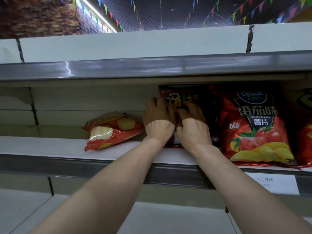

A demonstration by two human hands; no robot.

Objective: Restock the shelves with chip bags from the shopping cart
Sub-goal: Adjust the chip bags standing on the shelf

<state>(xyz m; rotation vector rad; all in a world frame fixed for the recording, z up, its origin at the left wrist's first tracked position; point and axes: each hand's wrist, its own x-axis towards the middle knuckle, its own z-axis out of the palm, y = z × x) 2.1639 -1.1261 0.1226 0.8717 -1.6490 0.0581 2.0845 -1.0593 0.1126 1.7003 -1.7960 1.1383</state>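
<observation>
Two hands on the dark chip bag, upright at the shelf's front edge, just beside the tomato bag. My left hand grips its side and my right hand curls on its face. Plan: slide it back squarely, gently, without crushing.

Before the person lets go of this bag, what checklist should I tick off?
1. The left grip and right grip hold the dark chip bag: ok.
2. The dark chip bag stands upright: ok.
3. Its base sits fully on the shelf: cannot tell, the hands hide it.
4. It is clear of the tomato bag: cannot tell, they sit close.
5. The fallen bag on the left is stood up: not ok, it lies flat.
</observation>
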